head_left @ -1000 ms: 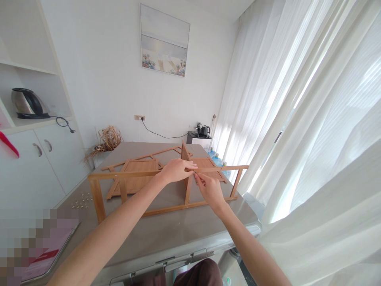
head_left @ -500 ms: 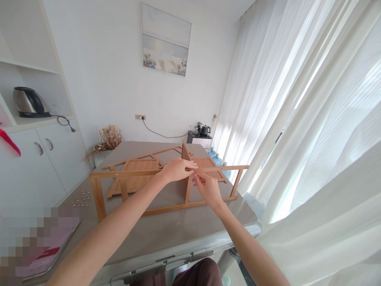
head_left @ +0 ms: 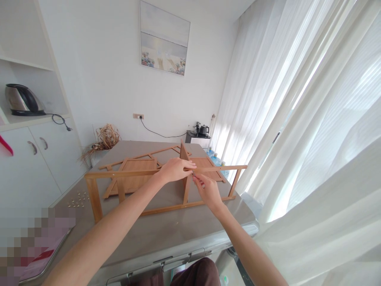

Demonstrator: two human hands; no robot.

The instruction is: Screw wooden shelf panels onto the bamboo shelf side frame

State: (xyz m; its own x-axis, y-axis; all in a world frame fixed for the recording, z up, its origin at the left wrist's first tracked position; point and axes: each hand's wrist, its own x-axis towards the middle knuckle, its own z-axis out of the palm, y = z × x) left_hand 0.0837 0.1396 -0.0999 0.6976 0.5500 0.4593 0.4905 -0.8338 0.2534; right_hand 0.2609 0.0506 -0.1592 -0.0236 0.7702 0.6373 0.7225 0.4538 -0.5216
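A wooden frame [head_left: 139,173] stands on its long side on the table, with an upright wooden panel [head_left: 183,159] meeting its upper rail. My left hand [head_left: 176,170] is closed over that rail where the panel joins it, fingers on top and thumb below. Just right of the joint, my right hand [head_left: 207,186] pinches a thin metal hex key [head_left: 193,174], held up against the underside of the rail. The far end of the key is hidden between my fingertips and the wood.
Behind the frame lie a slatted wooden panel [head_left: 139,169], another panel [head_left: 205,163] and a thin frame. Several small fittings [head_left: 77,200] are scattered on the table [head_left: 166,234] at left. Curtains [head_left: 285,167] hang on the right; a kettle [head_left: 22,99] stands on the left shelf.
My right fingers have shifted slightly at the joint, and more of the metal key shows. My left hand keeps its hold on the rail. The view has shifted a little.
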